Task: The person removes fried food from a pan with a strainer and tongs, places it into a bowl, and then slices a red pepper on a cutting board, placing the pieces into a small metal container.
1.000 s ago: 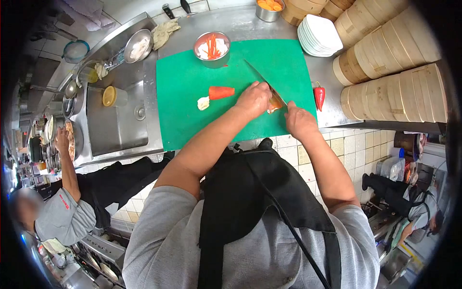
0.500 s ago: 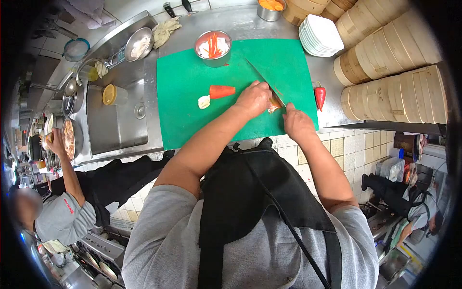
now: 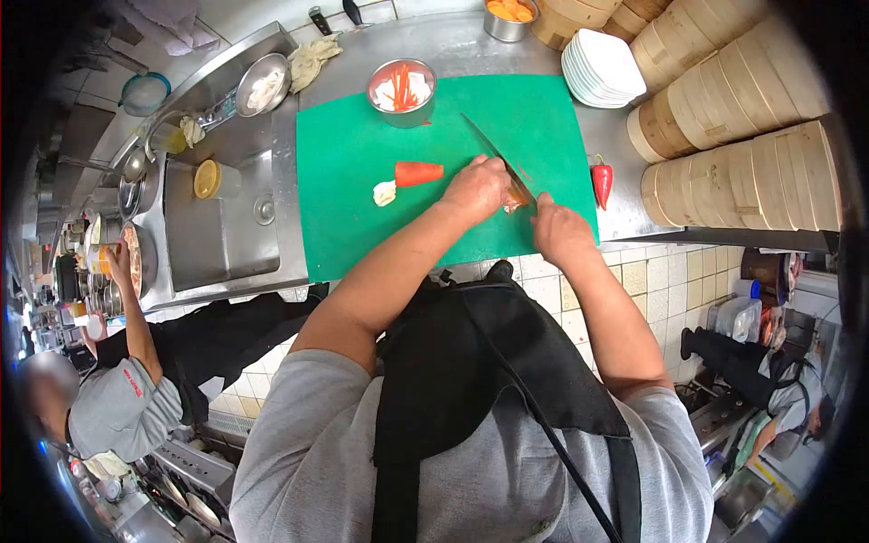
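My right hand (image 3: 563,226) is closed around the handle of a long kitchen knife (image 3: 493,145), whose blade points away to the upper left over the green cutting board (image 3: 353,235). My left hand (image 3: 480,188) lies with curled fingers against the blade, over an orange-red vegetable piece (image 3: 514,200), partly hidden by hand and knife. Left of it rest a carrot chunk (image 3: 419,173) and a small pale lump (image 3: 385,193). A metal bowl (image 3: 402,116) on the board's far edge holds red strips and white pieces.
A red chili pepper (image 3: 602,181) lies right of the board, near stacked white plates (image 3: 605,68) and bamboo steamers (image 3: 733,176). A sink (image 3: 226,249) with a yellow-lidded tub (image 3: 208,179) is at left. One co-worker (image 3: 127,407) stands left, another (image 3: 787,380) right.
My hands and the knife stay almost in place. The co-worker at left has raised a hand with a container of something orange.
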Action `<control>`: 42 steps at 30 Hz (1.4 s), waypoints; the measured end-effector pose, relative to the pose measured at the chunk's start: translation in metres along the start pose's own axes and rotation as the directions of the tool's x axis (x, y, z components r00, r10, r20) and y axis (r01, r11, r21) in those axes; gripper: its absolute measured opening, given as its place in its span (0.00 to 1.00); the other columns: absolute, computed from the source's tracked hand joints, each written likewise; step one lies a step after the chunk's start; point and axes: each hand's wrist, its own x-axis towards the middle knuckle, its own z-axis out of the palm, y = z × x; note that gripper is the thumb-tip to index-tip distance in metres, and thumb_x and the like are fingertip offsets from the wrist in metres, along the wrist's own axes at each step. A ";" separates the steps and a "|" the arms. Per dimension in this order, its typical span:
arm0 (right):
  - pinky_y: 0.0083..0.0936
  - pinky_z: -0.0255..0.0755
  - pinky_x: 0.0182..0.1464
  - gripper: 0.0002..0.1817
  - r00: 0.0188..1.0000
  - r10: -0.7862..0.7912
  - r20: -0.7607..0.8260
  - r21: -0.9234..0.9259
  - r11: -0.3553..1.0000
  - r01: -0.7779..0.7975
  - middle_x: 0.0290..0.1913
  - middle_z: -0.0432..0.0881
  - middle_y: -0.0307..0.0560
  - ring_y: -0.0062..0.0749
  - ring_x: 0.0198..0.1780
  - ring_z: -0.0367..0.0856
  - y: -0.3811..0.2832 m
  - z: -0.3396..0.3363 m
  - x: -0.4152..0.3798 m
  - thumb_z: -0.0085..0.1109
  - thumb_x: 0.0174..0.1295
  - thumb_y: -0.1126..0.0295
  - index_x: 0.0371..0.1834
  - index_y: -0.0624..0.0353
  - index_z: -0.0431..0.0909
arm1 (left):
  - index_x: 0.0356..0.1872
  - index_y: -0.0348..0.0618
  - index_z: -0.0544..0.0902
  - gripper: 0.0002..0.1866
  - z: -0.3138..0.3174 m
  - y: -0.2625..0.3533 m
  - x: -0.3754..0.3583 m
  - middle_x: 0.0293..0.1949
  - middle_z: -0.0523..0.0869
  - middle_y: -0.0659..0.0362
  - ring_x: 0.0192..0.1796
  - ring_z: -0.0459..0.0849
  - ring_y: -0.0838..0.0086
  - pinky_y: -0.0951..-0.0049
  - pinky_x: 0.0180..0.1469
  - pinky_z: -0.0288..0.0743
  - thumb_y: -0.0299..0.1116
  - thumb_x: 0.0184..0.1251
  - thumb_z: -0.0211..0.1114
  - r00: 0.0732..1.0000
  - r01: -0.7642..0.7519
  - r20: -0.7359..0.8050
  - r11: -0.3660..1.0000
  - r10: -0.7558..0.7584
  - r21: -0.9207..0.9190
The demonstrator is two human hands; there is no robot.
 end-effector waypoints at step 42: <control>0.46 0.80 0.45 0.11 1.000 -0.020 0.023 -0.026 0.999 0.020 0.37 0.86 0.64 0.56 0.42 0.87 -0.005 0.010 -0.012 0.49 0.69 0.67 0.44 0.65 0.69 | 0.28 0.42 0.86 0.03 0.003 -0.005 -0.014 0.37 0.83 0.57 0.46 0.81 0.60 0.62 0.55 0.75 0.29 0.53 0.71 0.994 -0.081 -0.070 0.997 0.079 -0.019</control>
